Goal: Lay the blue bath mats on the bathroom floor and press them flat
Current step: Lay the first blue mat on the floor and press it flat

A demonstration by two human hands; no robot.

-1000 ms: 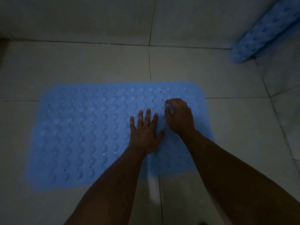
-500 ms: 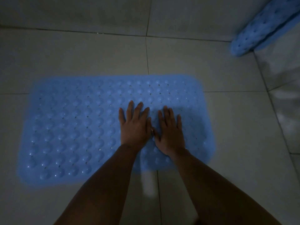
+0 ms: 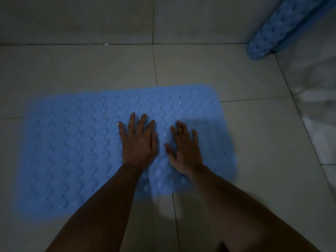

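Dim bathroom seen from above, lit faintly. Blue bath mat (image 3: 72,151) spread flat on the tiled floor (image 3: 91,70), long side running left to right, its surface covered in rows of bumps and small holes. Left hand (image 3: 139,142) resting palm down on the mat right of its middle, grip fully open, fingers straight and slightly spread, holding nothing. Just beside it, right hand (image 3: 185,148) likewise palm down on the mat, grip open, fingers straight, thumb angled toward the left hand, not touching it. Both bare forearms reaching in from the bottom edge. Far upper right, second blue mat (image 3: 283,28) leaning in the corner, well apart from the hands.
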